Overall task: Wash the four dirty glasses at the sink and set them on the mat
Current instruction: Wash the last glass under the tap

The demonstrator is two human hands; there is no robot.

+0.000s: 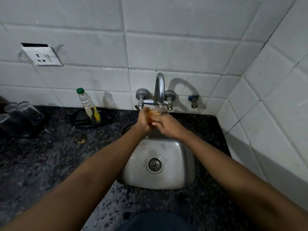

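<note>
The fingers (144, 112) of the left hand (144, 121) wrap around the side of a glass (155, 115), and the right hand (166, 125) cups it from the other side, so both hands are holding the same glass. It sits up above the sink (180, 164), right under the tap (159, 87), and a thin stream of water (160, 108) runs into its open top. The glass looks orange-brown inside, so I think it is still dirty. Glass is hard and does not bend, but it can break if it drops into the metal sink. Wet glass is slippery too, and it gets heavier as water fills it. I think the best place to hold is around the middle of the side, with the other hand under the bottom. More glasses (25, 112) stand far off to the left on the dark counter (58, 155), but I cannot tell if a mat lies under them.
</note>
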